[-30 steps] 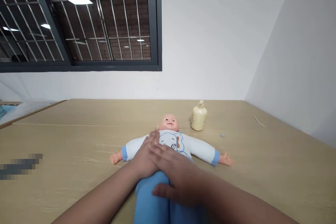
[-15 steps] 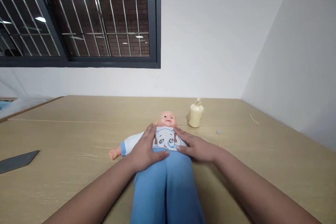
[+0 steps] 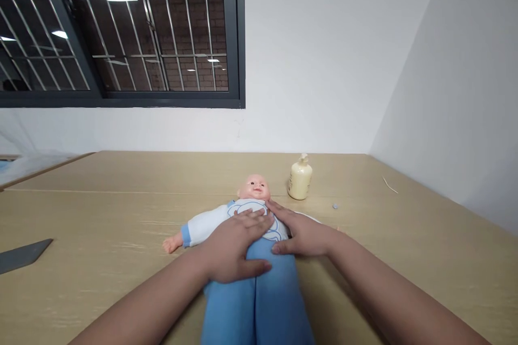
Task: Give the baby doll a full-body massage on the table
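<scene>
A baby doll (image 3: 256, 187) lies on its back on the tabletop, its head toward the wall. It wears a white top (image 3: 209, 225) with blue cuffs and an elephant print, and blue trousers (image 3: 230, 310). My left hand (image 3: 238, 242) rests flat across the doll's chest and belly, fingers stretched, covering much of the print. Against the doll's right-of-picture side lies my right hand (image 3: 301, 232), its fingers extended onto the chest and its thumb apart near the waist. Neither hand grips anything. The doll's arm on that side is mostly hidden behind my right hand.
A cream pump bottle (image 3: 300, 179) stands beyond my right hand, with a small grey bit (image 3: 335, 206) near it. A thin pale strip (image 3: 390, 185) lies farther right. At the left edge is a dark flat piece (image 3: 24, 256). A wall and barred window (image 3: 154, 38) rise behind the table.
My left hand has slid from the doll's side to the right, across its chest, and now covers the elephant's face. My right hand stays at nearly the same spot.
</scene>
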`<state>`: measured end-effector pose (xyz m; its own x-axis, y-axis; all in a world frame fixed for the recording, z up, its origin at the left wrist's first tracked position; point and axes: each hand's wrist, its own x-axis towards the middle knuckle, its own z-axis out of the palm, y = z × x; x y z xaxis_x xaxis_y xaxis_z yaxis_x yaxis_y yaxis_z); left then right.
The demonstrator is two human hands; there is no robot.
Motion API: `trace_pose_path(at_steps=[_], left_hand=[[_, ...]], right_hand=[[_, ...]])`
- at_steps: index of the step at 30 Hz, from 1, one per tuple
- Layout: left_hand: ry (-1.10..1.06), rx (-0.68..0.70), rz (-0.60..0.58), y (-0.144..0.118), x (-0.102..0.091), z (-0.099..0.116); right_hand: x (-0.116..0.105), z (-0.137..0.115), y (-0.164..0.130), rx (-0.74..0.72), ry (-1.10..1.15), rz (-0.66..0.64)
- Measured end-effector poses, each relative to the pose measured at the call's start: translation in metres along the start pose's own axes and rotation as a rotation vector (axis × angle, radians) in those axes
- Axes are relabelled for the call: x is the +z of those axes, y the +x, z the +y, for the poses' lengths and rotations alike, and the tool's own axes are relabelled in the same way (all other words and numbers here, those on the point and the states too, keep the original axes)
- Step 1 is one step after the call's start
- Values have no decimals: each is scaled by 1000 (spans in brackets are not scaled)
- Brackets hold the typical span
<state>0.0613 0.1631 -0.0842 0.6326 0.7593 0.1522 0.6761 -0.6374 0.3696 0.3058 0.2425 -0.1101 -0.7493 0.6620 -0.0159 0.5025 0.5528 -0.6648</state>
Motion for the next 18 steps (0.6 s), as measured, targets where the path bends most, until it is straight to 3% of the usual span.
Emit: trace_pose_path(at_steps=[8, 13, 16, 18], left_hand=[[-113, -400, 91, -16, 5, -29], [-121, -418, 69, -20, 7, -31], [-72, -377, 98, -18, 11, -30], [-37, -320, 137, -18, 14, -32]], right_hand=[[-6, -3, -2, -2, 87, 3], [-8, -13, -3, -40, 87, 38], [7, -37, -4, -71, -95, 176], [22, -59, -6, -176, -208, 171]])
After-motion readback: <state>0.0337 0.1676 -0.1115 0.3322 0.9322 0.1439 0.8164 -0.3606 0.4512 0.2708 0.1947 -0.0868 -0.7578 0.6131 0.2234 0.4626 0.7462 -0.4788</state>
